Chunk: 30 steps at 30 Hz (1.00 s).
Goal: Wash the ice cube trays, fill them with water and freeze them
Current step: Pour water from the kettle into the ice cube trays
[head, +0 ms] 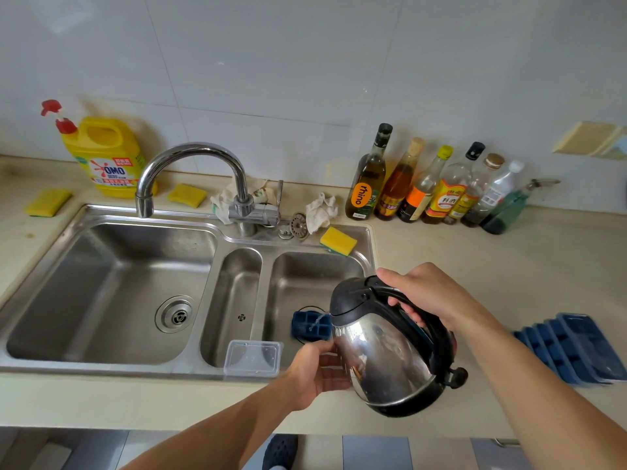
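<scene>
My right hand (424, 293) grips the black handle of a steel kettle (383, 347), which is tilted to the left over the right sink basin (305, 273). A thin stream of water runs from its spout onto a dark blue ice cube tray (310, 325). My left hand (315, 371) reaches to that tray from the near side; the kettle hides its fingertips, so the grip cannot be made out. Several more blue ice cube trays (576, 347) lie overlapped on the counter at the right.
A clear plastic box (252, 357) sits on the sink's front rim. The faucet (190, 178) points over the large left basin (112, 293). Yellow sponges (338, 240), rags, a detergent jug (105, 157) and a row of bottles (434, 188) line the back wall.
</scene>
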### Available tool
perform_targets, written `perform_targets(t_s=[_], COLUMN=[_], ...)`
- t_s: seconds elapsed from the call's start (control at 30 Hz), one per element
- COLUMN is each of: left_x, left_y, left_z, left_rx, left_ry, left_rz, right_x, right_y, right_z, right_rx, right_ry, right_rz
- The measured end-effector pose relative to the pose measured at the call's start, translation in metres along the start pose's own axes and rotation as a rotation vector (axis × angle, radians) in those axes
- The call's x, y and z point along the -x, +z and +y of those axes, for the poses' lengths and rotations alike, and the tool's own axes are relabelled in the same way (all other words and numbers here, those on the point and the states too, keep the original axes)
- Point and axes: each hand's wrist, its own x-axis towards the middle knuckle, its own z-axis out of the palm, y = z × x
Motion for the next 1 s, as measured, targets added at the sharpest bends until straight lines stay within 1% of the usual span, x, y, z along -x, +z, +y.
perform_targets(t_s=[1.0], left_x=[-0.001], left_y=[0.027], left_z=[0.014], left_rx=[-0.029], left_ry=[-0.004], left_rz=[0.009], right_x=[0.000], right_y=[-0.025], right_z=[0.005], right_rx=[-0.001], right_ry=[0.034], right_rz=[0.040])
